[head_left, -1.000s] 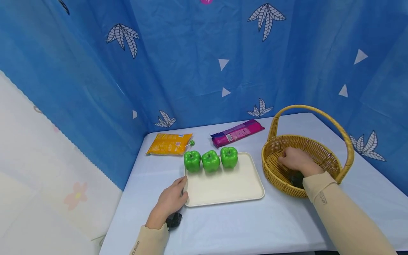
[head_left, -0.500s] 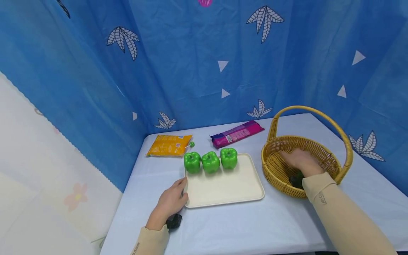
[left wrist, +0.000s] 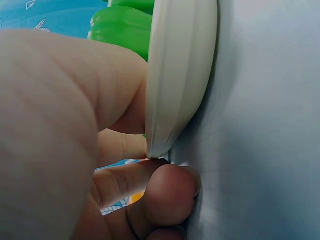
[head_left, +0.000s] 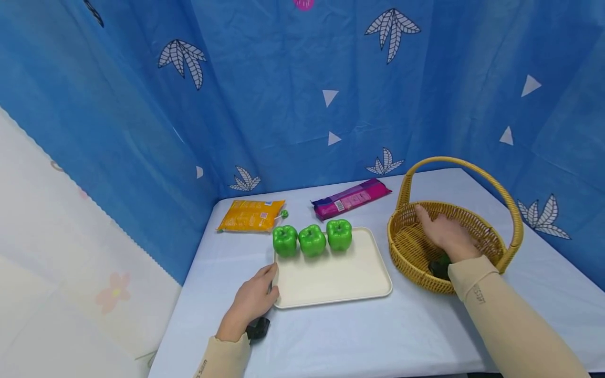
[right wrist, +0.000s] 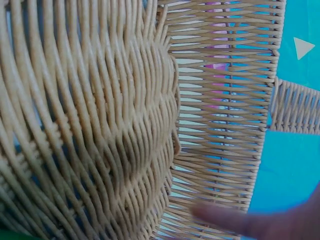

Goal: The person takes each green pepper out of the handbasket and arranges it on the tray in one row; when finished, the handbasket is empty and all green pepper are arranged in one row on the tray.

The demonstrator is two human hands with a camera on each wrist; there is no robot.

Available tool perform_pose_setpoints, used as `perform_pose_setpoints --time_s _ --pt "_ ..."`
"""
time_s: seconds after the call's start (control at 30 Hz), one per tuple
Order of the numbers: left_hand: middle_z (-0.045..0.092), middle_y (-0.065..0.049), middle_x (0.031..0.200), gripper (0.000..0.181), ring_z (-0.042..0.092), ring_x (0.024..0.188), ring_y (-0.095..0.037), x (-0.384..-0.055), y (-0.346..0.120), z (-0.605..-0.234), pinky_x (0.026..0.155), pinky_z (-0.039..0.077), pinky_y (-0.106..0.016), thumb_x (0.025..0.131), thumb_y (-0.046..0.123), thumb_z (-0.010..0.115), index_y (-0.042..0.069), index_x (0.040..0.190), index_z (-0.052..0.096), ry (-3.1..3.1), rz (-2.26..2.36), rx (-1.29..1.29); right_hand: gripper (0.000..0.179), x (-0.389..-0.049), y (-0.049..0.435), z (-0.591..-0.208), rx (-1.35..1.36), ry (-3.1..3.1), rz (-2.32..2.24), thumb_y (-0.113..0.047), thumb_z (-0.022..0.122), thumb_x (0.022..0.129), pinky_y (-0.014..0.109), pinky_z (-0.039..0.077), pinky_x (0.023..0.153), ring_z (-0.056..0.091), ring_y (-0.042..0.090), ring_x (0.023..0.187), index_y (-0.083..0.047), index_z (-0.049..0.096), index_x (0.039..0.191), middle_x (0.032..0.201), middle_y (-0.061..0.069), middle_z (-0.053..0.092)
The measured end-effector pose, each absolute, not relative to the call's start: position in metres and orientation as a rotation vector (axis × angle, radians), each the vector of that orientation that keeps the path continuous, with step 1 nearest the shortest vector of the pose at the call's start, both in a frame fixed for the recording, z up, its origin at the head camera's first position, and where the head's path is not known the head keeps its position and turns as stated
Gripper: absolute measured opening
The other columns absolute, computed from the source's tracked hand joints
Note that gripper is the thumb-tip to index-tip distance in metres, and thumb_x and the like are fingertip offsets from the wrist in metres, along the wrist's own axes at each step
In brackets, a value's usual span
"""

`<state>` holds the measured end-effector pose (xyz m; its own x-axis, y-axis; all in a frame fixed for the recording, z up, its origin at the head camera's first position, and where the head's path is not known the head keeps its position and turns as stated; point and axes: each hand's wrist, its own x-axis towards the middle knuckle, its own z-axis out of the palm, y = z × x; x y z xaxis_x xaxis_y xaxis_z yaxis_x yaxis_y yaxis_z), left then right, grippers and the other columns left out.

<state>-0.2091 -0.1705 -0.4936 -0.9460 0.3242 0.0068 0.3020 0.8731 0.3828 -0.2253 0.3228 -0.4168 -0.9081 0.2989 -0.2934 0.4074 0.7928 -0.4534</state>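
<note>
My left hand (head_left: 255, 294) grips the left edge of a cream tray (head_left: 331, 283); in the left wrist view a fingertip (left wrist: 172, 195) is curled close by the tray's rim (left wrist: 182, 65). Three shiny green bell peppers (head_left: 312, 240) stand in a row along the tray's far left side. My right hand (head_left: 446, 233) reaches down into a wicker basket (head_left: 408, 262), thumb spread and holding nothing visible; its other fingers are mostly hidden. Something dark green (head_left: 444, 260) shows beneath that wrist, largely covered. The right wrist view has the woven basket wall (right wrist: 100, 110) and a blurred finger (right wrist: 230, 220).
Behind the peppers lie an orange packet (head_left: 250, 215) with a small green-topped stick (head_left: 284, 213) beside it, and a pink and purple packet (head_left: 352, 198). The basket's tall handle (head_left: 491, 181) arches over my right hand. A blue curtain (head_left: 283, 105) hangs behind the table.
Inside the basket my right hand has uncurled, its thumb swinging up and away from the basket floor. My left hand stays at the tray's edge, and the peppers have not moved.
</note>
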Motion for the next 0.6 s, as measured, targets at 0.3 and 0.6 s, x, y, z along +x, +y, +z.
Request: perform_pose_setpoints --time_s 0.3,0.6 --pt "0.046 -0.013 0.159 0.061 0.051 0.141 -0.035 -0.209 -0.169 -0.492 0.111 0.046 -0.054 0.098 0.023 0.056 0.004 0.155 0.044 2.977 0.609 0.488 0.119 -0.223 0.321 -0.408 0.385 2.745 -0.929 -0.081 -0.011 0.088 0.076 0.028 0.111 0.024 0.066 0.14 0.012 0.013 0.159 0.158 0.044 0.018" --pt "0.046 -0.014 0.158 0.061 0.052 0.139 -0.035 -0.207 -0.171 -0.492 0.11 0.047 -0.054 0.098 0.022 0.056 0.003 0.155 0.045 2.989 0.59 0.494 0.113 -0.203 0.318 -0.373 0.261 2.775 -0.928 -0.082 -0.003 0.09 0.081 0.025 0.106 0.017 0.068 0.141 0.003 0.012 0.163 0.161 0.041 0.015"
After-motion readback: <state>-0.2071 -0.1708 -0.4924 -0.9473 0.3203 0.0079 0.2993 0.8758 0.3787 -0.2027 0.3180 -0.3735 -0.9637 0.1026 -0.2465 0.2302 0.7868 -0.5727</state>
